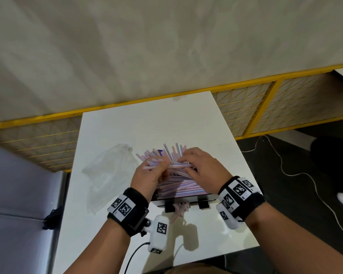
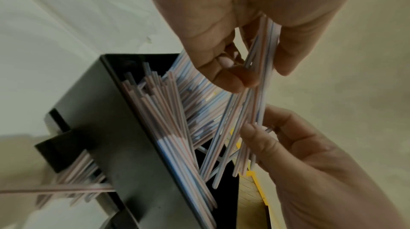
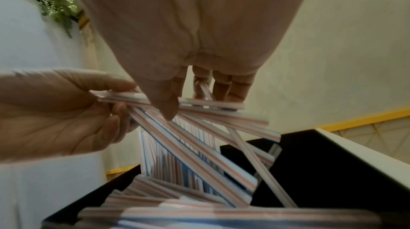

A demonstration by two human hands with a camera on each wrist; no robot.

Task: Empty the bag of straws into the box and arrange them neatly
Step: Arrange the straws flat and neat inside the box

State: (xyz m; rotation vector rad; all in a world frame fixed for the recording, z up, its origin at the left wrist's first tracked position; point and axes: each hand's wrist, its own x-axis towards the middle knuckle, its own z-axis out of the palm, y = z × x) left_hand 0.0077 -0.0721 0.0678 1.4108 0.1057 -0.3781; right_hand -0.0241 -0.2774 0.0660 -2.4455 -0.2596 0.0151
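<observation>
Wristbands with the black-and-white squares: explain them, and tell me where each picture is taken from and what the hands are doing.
There is no machine here: a person works with bare hands. The wristbands carry small cameras. The wide picture comes from a camera worn on the head, looking down. The other two look along each hand from its wrist. On the white table lies a limp clear bag. Beside it stands a box heaped with striped straws, many of them crossed and poking out. The left hand and the right hand each hold a few straws in curled fingers above the box.
</observation>
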